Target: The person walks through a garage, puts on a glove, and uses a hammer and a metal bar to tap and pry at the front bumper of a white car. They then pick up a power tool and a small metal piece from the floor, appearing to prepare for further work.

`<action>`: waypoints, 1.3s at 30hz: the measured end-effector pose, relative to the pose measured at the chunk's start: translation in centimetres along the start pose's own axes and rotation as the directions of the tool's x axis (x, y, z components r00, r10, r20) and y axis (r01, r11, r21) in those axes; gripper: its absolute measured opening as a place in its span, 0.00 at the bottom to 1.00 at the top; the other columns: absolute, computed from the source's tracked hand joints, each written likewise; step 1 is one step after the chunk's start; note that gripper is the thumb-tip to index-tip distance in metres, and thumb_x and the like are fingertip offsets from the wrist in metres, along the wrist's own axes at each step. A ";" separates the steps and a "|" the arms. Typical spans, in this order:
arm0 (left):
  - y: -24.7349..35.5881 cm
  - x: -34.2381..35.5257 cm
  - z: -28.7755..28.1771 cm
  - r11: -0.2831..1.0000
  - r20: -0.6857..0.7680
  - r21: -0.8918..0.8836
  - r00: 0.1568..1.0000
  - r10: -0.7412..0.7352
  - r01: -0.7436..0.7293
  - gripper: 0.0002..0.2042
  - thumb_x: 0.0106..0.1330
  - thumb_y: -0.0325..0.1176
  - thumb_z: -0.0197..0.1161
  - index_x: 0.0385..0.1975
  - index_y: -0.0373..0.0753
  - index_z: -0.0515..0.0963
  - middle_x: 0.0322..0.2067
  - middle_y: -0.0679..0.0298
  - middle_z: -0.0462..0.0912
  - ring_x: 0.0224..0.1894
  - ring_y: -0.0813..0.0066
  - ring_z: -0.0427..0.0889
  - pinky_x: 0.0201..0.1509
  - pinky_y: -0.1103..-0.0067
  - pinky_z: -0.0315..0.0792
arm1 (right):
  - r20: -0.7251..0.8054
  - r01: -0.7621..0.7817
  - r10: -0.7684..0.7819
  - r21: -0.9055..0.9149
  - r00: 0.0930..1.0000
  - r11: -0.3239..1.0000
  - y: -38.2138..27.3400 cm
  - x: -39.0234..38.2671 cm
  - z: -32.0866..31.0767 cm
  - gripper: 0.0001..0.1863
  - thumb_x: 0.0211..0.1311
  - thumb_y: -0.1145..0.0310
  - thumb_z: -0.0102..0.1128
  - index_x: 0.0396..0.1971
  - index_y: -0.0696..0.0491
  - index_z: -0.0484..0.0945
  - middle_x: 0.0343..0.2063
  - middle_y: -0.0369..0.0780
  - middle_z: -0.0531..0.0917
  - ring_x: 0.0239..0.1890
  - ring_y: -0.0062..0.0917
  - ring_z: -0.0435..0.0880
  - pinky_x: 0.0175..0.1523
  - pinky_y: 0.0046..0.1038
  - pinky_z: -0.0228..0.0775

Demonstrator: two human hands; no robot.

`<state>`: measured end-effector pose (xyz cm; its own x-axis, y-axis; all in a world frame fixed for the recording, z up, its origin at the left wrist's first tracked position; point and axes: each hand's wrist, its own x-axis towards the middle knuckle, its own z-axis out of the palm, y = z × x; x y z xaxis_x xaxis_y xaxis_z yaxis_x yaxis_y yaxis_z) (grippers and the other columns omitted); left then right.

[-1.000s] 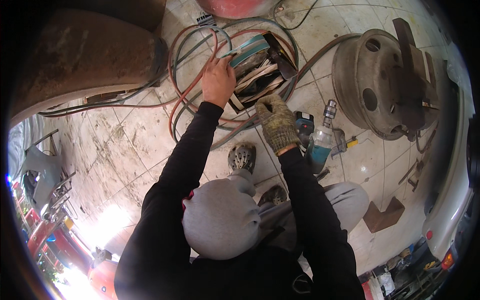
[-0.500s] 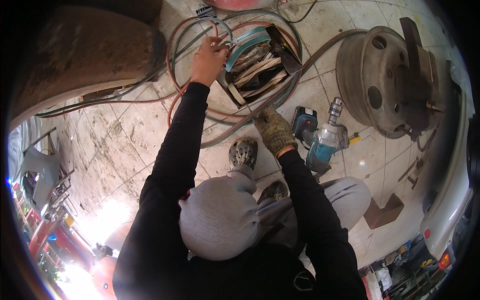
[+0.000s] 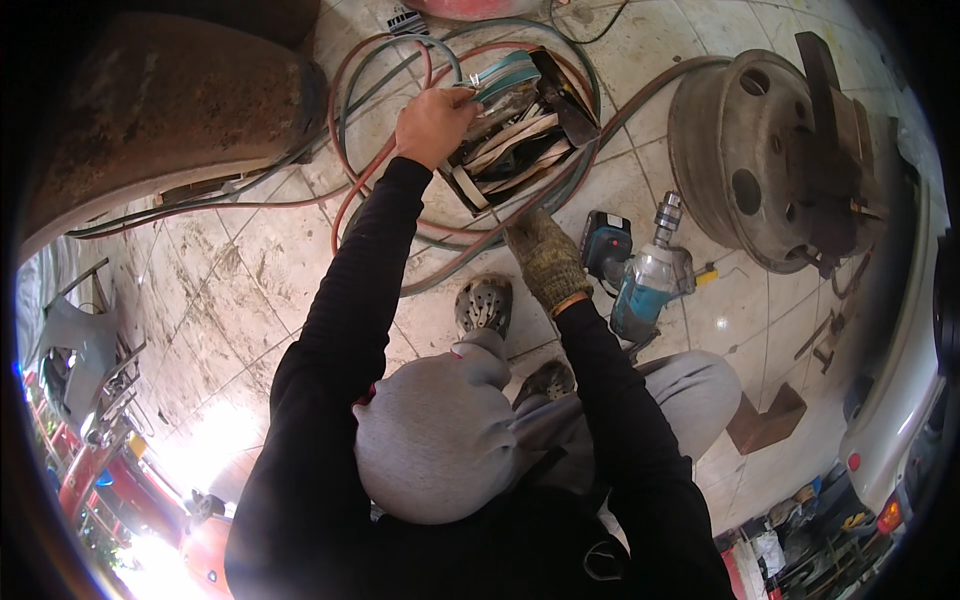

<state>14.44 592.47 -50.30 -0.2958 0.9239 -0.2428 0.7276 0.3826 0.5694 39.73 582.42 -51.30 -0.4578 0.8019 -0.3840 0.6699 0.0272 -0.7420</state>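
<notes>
A tool bag (image 3: 512, 150) with a teal zipped flap (image 3: 507, 73) lies open among coiled hoses, with pale straps and dark items inside. My bare left hand (image 3: 437, 125) is at its left side, thumb and fingers pinched on the flap's edge; the fingertips are partly hidden. My right hand (image 3: 546, 262), in a dirty knitted work glove, hangs near the bag's front corner beside the hoses. Its fingers look loosely curled, with nothing visible in them. Just right of the glove stands a teal and grey cordless drill (image 3: 645, 285) with a dark battery (image 3: 607, 245).
Red and green hoses (image 3: 345, 150) loop around the bag. A steel wheel rim (image 3: 735, 160) stands at the right, near an angled metal piece (image 3: 767, 420). A large rusty part (image 3: 170, 110) fills the upper left. A car bumper (image 3: 900, 400) borders the right side.
My left hand has moved slightly right and down, toward the bag. The teal flap has shifted back and lies lower over the bag. My right hand has barely moved.
</notes>
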 end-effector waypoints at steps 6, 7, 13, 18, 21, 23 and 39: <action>-1.2 0.5 0.7 0.990 -0.074 -0.129 0.996 0.051 -0.061 0.19 0.66 0.45 0.68 0.50 0.40 0.87 0.37 0.54 0.90 0.39 0.60 0.90 0.47 0.70 0.79 | 0.028 -0.097 0.094 0.148 0.995 0.984 -0.8 -0.3 -0.4 0.17 0.73 0.62 0.59 0.54 0.56 0.79 0.50 0.49 0.86 0.53 0.45 0.84 0.58 0.39 0.75; -1.1 0.6 0.8 0.991 -0.075 -0.127 0.996 0.043 -0.052 0.18 0.65 0.46 0.67 0.49 0.42 0.88 0.38 0.54 0.90 0.41 0.57 0.89 0.49 0.69 0.80 | 0.012 -0.086 0.086 0.179 0.996 0.980 -0.5 -0.5 -0.1 0.17 0.73 0.62 0.59 0.54 0.56 0.79 0.49 0.48 0.86 0.52 0.44 0.84 0.58 0.39 0.75; -2.4 0.5 1.4 0.969 -0.075 -0.240 0.997 0.033 -0.050 0.18 0.66 0.43 0.67 0.49 0.39 0.87 0.40 0.52 0.90 0.41 0.57 0.90 0.48 0.70 0.81 | -0.074 0.073 -0.069 0.065 0.995 0.995 -0.4 -1.6 -0.3 0.15 0.73 0.65 0.60 0.53 0.55 0.80 0.45 0.45 0.87 0.46 0.37 0.86 0.54 0.35 0.77; 2.0 -1.8 -1.3 0.889 -0.028 -0.455 0.999 0.041 -0.049 0.16 0.69 0.35 0.67 0.50 0.29 0.85 0.36 0.54 0.91 0.36 0.72 0.91 0.43 0.78 0.80 | 0.052 -0.269 0.291 0.566 0.955 0.780 0.5 -2.3 0.0 0.15 0.75 0.60 0.59 0.51 0.55 0.81 0.43 0.38 0.87 0.42 0.30 0.86 0.50 0.31 0.80; 4.5 -4.2 -5.6 0.869 -0.043 -0.488 0.997 0.066 -0.078 0.16 0.70 0.33 0.66 0.51 0.26 0.84 0.34 0.57 0.91 0.34 0.77 0.89 0.44 0.81 0.79 | 0.155 -0.284 0.328 0.875 0.932 0.393 -0.5 -2.1 -0.1 0.19 0.76 0.54 0.57 0.53 0.54 0.80 0.45 0.38 0.86 0.42 0.29 0.85 0.51 0.34 0.81; 4.7 -5.7 -8.0 0.837 -0.018 -0.545 0.998 0.054 -0.055 0.17 0.71 0.33 0.66 0.52 0.25 0.83 0.35 0.58 0.91 0.34 0.77 0.87 0.46 0.81 0.78 | 0.147 -0.216 0.280 0.948 0.949 0.233 -1.6 -1.3 -0.6 0.24 0.76 0.48 0.57 0.56 0.54 0.77 0.49 0.41 0.84 0.44 0.31 0.84 0.53 0.38 0.81; 5.9 -12.1 -10.4 0.618 0.170 -0.779 0.984 0.052 0.102 0.16 0.72 0.30 0.66 0.55 0.27 0.82 0.40 0.57 0.91 0.37 0.77 0.86 0.49 0.79 0.78 | 0.123 -0.042 0.139 0.878 0.983 -0.477 -6.0 4.0 -2.1 0.49 0.69 0.26 0.48 0.73 0.51 0.60 0.69 0.47 0.68 0.67 0.43 0.73 0.70 0.51 0.70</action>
<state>15.93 583.65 -35.83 -0.1485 0.9275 -0.3430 -0.0626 0.3373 0.9393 35.10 586.78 -47.21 -0.4287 0.7184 -0.5478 -0.8133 -0.5709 -0.1123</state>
